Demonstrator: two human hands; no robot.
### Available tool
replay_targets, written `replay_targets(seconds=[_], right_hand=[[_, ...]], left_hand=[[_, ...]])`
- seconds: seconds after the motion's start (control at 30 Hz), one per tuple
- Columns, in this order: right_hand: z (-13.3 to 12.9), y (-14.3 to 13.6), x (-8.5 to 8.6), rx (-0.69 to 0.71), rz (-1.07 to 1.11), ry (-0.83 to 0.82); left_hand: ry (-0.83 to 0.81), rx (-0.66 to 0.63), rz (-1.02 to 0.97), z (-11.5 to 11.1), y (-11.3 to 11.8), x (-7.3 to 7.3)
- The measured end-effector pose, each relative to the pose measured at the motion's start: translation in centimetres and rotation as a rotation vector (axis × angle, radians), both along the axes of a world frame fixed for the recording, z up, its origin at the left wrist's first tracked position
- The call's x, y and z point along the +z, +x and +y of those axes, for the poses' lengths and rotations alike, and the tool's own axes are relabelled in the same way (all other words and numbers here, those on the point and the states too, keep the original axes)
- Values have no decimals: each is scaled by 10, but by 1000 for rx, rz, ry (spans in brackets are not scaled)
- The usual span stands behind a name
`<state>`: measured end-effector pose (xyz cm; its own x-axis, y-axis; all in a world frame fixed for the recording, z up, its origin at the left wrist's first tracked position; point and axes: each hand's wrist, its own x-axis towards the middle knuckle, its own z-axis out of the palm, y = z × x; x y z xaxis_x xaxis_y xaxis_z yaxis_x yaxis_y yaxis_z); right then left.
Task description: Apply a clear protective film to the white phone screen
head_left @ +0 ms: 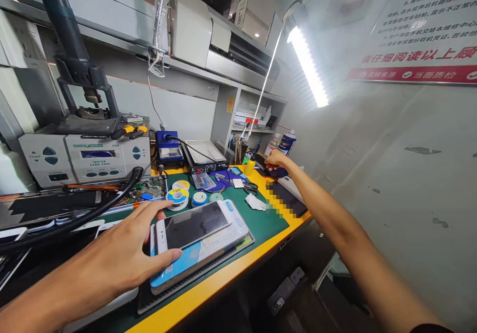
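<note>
My left hand (130, 246) is at the left end of a smartphone (197, 223) with a white frame and dark screen. Its thumb rests on the blue-and-white box (219, 238) beneath the phone, while the index finger stretches out apart from it, towards a spool of solder wire (177, 197). Under the box is a dark perforated device (244, 243). Far along the bench, my right hand (275, 160) has its fingers curled in beside the bottles; what they hold, if anything, is hidden. A yellow bottle (249, 167) stands just left of that hand.
A hot-air rework station (85, 159) stands at the left, its black hose (112, 204) crossing the foreground. Scissors (250, 188) and a crumpled white tissue (256, 202) lie on the green mat (274, 221). A lit lamp (307, 67) hangs over the right side.
</note>
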<state>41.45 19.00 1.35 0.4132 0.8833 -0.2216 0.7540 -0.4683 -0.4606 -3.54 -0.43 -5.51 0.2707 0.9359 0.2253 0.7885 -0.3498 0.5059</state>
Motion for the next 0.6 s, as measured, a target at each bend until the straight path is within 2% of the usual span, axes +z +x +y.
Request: replay_targets(seconds=[0.2, 0.43, 0.6], right_hand=[[-1, -8, 1, 16, -129, -86], [-8, -20, 11, 44, -245, -94], [-32, -30, 20, 133, -286, -66]], left_hand=[[-5, -12, -3, 2, -1, 1], [-21, -4, 20, 0, 1, 4], [-26, 21, 16, -1, 1, 5]])
